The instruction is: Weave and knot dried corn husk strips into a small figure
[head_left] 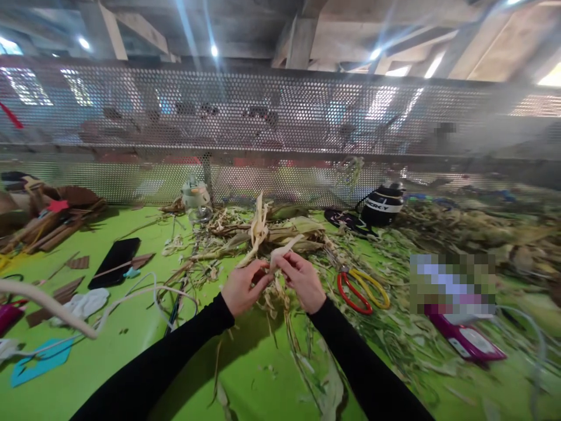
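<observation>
My left hand (242,287) and my right hand (301,280) meet above a green table (131,362), both in black sleeves. Each hand pinches a pale dried corn husk strip. The left hand's strip (258,229) rises up and curls over; the right hand's strip (284,248) arches to the left toward the other hand. Under and behind the hands lies a heap of dried husks and stalks (280,231).
Scissors with red and yellow handles (362,289) lie right of my hands. A black phone (114,262), white cable (131,298), black pouch (382,206), small jar (196,199) and pink device (467,339) sit around. A perforated metal screen (280,128) backs the table.
</observation>
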Demonstrator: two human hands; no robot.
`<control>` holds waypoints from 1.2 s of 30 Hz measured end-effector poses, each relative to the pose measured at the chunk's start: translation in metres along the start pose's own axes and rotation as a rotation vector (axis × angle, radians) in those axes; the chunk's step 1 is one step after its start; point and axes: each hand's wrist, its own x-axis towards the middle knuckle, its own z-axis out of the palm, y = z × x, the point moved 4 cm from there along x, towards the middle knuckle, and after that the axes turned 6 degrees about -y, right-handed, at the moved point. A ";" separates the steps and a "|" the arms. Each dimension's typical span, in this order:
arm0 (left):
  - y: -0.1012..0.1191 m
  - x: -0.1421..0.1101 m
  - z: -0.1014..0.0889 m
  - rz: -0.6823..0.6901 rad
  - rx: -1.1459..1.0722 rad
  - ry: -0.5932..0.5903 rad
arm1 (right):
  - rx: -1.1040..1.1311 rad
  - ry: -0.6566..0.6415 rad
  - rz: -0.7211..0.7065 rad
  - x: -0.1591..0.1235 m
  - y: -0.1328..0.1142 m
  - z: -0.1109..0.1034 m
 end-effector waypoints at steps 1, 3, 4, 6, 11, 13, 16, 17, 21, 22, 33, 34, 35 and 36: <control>-0.001 0.000 0.001 -0.038 -0.097 -0.004 | -0.058 0.023 -0.028 0.000 -0.001 -0.003; -0.003 0.002 0.002 -0.123 -0.298 0.029 | -0.160 0.062 -0.079 0.000 -0.003 -0.007; -0.004 0.002 0.002 -0.161 -0.390 0.059 | -0.185 0.075 -0.094 0.000 -0.003 -0.009; -0.006 0.003 0.001 -0.204 -0.526 0.114 | -0.168 0.085 -0.093 0.001 0.000 -0.010; -0.005 0.001 0.011 -0.149 -0.651 0.015 | -0.010 0.043 -0.012 0.004 0.014 -0.003; -0.006 0.000 0.017 -0.142 -0.670 -0.035 | 0.016 0.027 0.006 0.005 0.017 -0.001; -0.010 0.000 0.021 -0.165 -0.708 -0.029 | 0.085 0.029 0.004 0.004 0.017 0.001; -0.010 0.000 0.021 -0.169 -0.719 -0.022 | 0.107 0.035 -0.007 0.003 0.016 0.001; -0.005 0.002 0.012 -0.158 -0.734 -0.023 | 0.131 0.042 -0.074 0.000 0.007 0.001; -0.003 0.001 0.009 -0.150 -0.737 -0.022 | 0.120 0.043 -0.089 0.000 0.006 0.001; -0.006 -0.011 -0.006 -0.141 -0.757 0.094 | -0.451 0.258 -0.303 -0.003 -0.007 -0.010; -0.007 -0.011 -0.006 -0.140 -0.750 0.087 | -0.465 0.191 -0.307 -0.004 -0.009 -0.006; -0.007 -0.012 -0.005 -0.135 -0.741 0.072 | -0.467 0.107 -0.297 -0.005 -0.009 -0.002; -0.007 -0.012 -0.003 -0.129 -0.728 0.051 | -0.452 0.019 -0.278 -0.006 -0.009 0.002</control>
